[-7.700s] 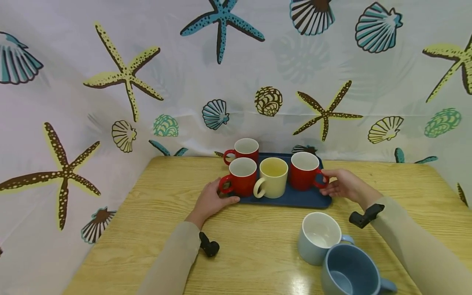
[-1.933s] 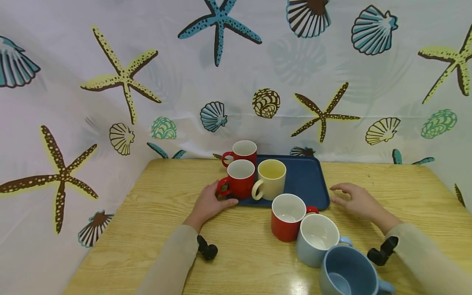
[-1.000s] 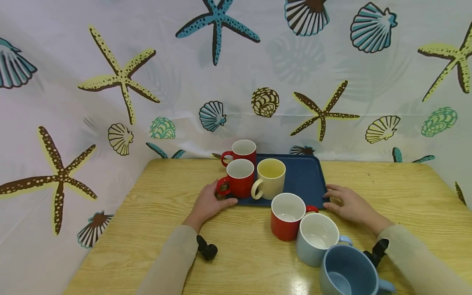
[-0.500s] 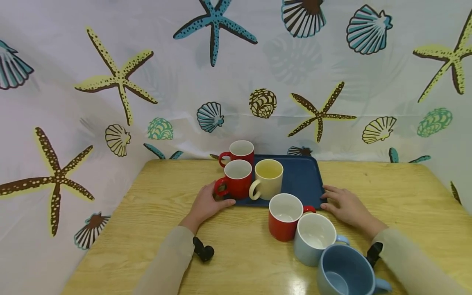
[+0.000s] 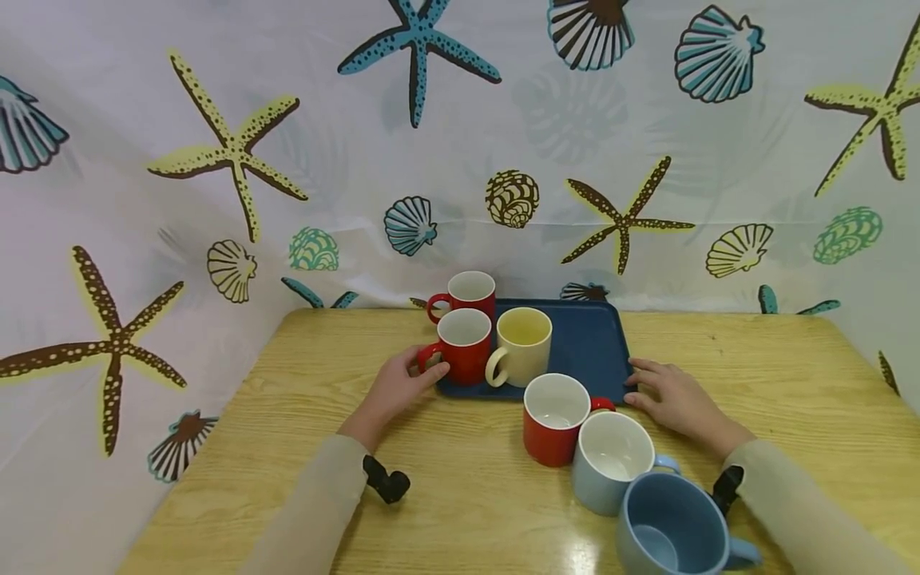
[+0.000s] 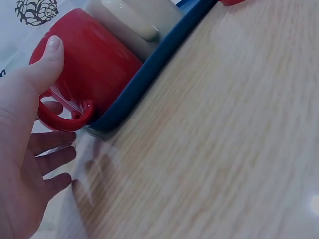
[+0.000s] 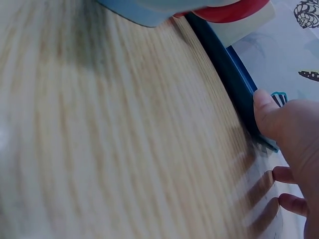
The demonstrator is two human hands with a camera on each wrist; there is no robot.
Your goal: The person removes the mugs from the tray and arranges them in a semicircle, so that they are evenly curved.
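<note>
While the left hand (image 5: 395, 387) spreads its thumb and fingers about the handle of a glossy red ceramic mug (image 5: 467, 363) at the centre of the frame, the right hand (image 5: 672, 397), right of centre, lies with fingers loosely apart at the corner of a dark-blue rectangular tray (image 5: 585, 343). That mug stands upright on the tray's left part, beside a cream ceramic mug (image 5: 528, 355).

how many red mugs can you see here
3: one red cylindrical mug at the back left of the blue rectangular tray, a second red mug just in front of it, and a third red mug on the pale wooden table before the tray.
</note>
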